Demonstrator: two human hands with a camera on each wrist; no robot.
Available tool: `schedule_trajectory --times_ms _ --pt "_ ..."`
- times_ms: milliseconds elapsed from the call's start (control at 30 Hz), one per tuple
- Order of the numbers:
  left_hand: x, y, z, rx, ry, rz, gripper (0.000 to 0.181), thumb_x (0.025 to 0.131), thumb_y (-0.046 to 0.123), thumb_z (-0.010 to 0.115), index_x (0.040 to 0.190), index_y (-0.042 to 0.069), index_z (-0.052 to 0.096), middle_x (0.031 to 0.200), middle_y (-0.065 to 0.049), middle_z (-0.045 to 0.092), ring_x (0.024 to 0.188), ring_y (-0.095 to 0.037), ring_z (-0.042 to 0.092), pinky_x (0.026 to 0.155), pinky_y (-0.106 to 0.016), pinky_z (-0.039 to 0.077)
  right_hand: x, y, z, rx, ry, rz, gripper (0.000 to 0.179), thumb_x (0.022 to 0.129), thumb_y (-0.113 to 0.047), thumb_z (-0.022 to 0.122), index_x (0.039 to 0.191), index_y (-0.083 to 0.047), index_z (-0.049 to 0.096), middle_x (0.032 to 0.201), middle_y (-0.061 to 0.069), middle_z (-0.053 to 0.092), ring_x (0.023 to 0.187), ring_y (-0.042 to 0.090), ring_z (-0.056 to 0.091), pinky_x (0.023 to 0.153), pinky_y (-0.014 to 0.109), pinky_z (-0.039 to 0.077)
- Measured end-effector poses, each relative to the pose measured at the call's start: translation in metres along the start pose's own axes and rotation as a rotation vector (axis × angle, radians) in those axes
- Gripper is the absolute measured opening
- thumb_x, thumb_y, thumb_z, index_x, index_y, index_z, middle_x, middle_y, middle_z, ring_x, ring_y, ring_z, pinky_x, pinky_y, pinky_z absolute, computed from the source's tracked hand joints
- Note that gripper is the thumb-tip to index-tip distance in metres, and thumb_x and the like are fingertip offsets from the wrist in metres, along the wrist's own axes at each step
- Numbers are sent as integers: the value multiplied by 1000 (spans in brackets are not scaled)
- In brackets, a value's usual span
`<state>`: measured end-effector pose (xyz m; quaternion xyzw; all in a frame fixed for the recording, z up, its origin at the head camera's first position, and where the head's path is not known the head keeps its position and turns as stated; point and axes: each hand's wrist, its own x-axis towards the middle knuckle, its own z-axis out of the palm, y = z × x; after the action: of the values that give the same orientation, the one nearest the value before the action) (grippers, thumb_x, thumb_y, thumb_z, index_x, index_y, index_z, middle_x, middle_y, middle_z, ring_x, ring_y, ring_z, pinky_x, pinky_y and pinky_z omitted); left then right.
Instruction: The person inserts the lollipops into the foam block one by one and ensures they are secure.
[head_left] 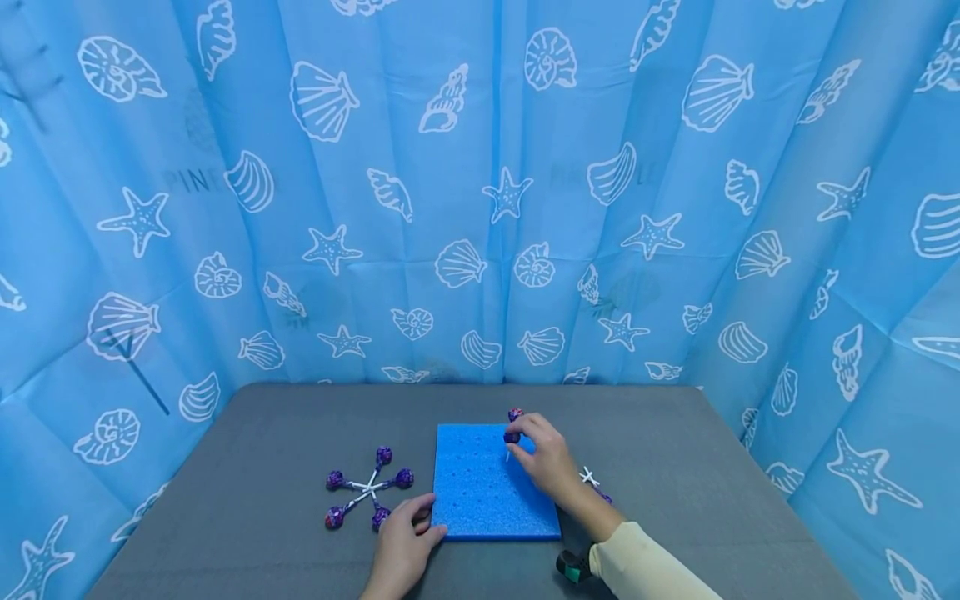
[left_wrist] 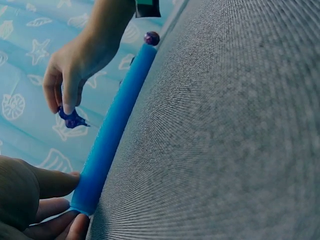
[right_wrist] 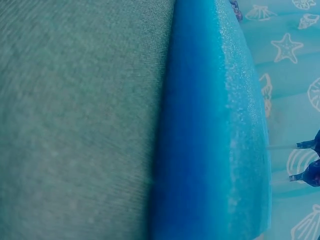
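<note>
Blue square foam block | left hand: fingers loosely extended, touching edge; right hand: pinches purple-wrapped white-stick lollipop over block

cream right sleeve, black-and-green wrist device

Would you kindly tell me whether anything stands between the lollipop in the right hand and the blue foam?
Nothing visible does: the right hand holds the lollipop over the foam, its stick pointing down. The left hand is at the foam's left edge, clear of that path.
</note>
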<state>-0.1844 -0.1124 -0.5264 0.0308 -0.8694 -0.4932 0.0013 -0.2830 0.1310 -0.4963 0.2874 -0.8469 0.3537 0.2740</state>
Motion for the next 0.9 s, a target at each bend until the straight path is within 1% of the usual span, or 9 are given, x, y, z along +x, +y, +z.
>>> schedule_trajectory --times_ms 133,233,333,467,533,733,900 --pt "0 1 -1 8 -15 -1 49 80 12 78 126 5 62 117 -15 62 104 -29 63 82 -39 56 -1 0 0 8 -12 13 21 82 -3 78 100 -8 69 103 0 63 98 15 62 86 38 55" --pt "0 2 -1 27 -33 2 50 81 13 77 128 6 61 121 -17 61 107 -30 61 84 -42 55 -2 0 0 -5 -12 11 20 83 -5 77 100 -9 69 103 -1 64 99 16 61 86 39 55" --pt "0 3 -3 44 -45 23 50 82 14 76 128 5 60 125 -18 60 110 -32 60 86 -44 54 -1 0 -1 -36 -9 7 19 83 -8 78 100 -11 70 101 -2 66 98 17 61 85 41 54" --pt "-1 2 -3 53 -47 56 49 83 13 76 128 4 60 127 -19 59 112 -34 59 87 -43 54 -1 1 -1 -59 -13 18 18 83 -10 78 99 -11 71 98 -2 69 97 17 60 84 43 52" --pt "-1 2 -3 58 -44 62 48 83 12 75 128 4 61 127 -19 58 113 -35 58 87 -43 54 -1 0 -1 -59 -17 27 17 83 -11 79 99 -11 72 98 -2 70 98 17 60 84 43 52" --pt "-2 4 -2 60 -37 68 47 84 10 75 128 3 61 128 -20 58 115 -35 57 87 -41 54 -1 1 -2 -57 -20 43 16 83 -13 78 98 -12 73 99 -2 70 100 19 58 85 45 50" --pt "-2 5 -2 63 -37 57 47 84 11 75 128 4 61 129 -19 58 116 -35 57 87 -41 54 -1 0 -3 -50 -21 73 16 83 -13 79 97 -14 73 99 -2 70 102 19 57 87 46 49"
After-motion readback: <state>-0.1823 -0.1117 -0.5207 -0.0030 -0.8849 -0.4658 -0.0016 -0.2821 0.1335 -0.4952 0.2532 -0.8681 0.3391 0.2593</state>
